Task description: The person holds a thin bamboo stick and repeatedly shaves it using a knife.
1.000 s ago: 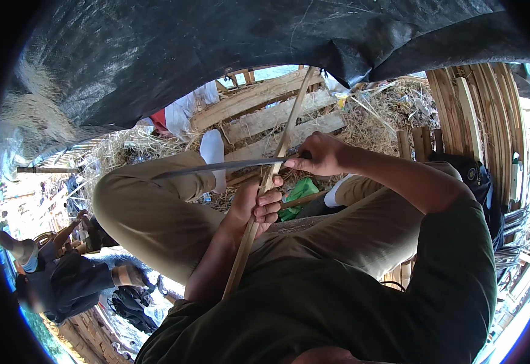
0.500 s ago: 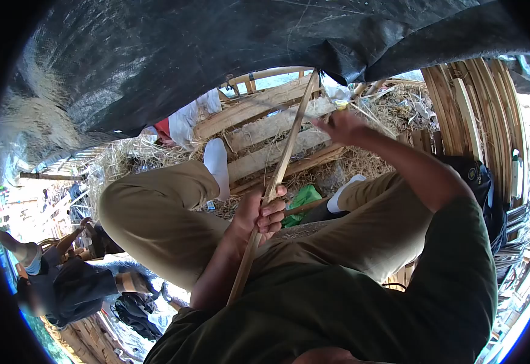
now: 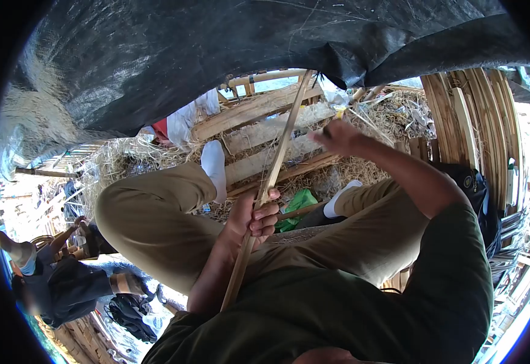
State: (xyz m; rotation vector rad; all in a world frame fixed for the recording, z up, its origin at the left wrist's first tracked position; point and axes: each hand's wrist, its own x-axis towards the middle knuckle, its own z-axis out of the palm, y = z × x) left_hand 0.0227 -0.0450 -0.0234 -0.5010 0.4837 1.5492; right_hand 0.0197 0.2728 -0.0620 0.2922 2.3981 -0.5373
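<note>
My left hand [image 3: 256, 217] is wrapped round a long, pale bamboo strip [image 3: 286, 142]. The strip slants from my lap up toward the edge of the dark sheet overhead, its lower end resting against my shirt. To the right of the strip's upper half is my right hand [image 3: 340, 138], its fingers closed on a dark handle. A faint grey streak reaches left from it across the strip, like a knife blade [image 3: 274, 123] smeared by motion. Whether the blade touches the strip I cannot tell.
A black plastic sheet [image 3: 186, 48] hangs low in front. Wooden planks [image 3: 259, 112] lie amid dry shavings [image 3: 398, 115] beyond my feet. Split bamboo lengths [image 3: 483, 115] stand on the right, by a black bag [image 3: 486, 203]. Another person [image 3: 70, 285] sits at the left.
My right hand has lowered slightly and moved a little left. The strip's top has tipped slightly left, and my left hand still grips it.
</note>
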